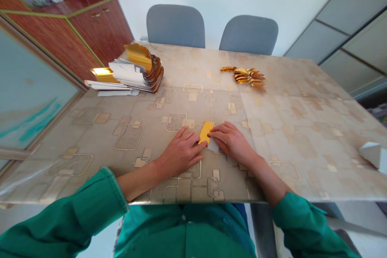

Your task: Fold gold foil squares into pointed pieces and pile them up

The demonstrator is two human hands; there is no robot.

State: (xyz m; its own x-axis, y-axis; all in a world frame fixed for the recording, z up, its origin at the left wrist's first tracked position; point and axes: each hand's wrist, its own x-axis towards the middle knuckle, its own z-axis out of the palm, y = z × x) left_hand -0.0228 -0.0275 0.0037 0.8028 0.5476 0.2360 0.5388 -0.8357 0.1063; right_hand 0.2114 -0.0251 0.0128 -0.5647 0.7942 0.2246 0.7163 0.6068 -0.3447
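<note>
A small gold paper sheet [206,131], folded with its white underside showing at the lower right, lies on the patterned table [302,121] near the front edge. My left hand [180,152] rests on the table with its fingers pressed together on the paper's left side. My right hand [231,140] lies on the paper's right side, fingertips pinching its top edge. Both sleeves are green.
A curled stack of gold-and-white paper sheets [133,73] lies at the far left. A small pile of folded gold pieces [248,75] sits at the far middle. A white object [372,154] is at the right edge. Two grey chairs [175,26] stand behind the table, a wooden cabinet [75,28] at left.
</note>
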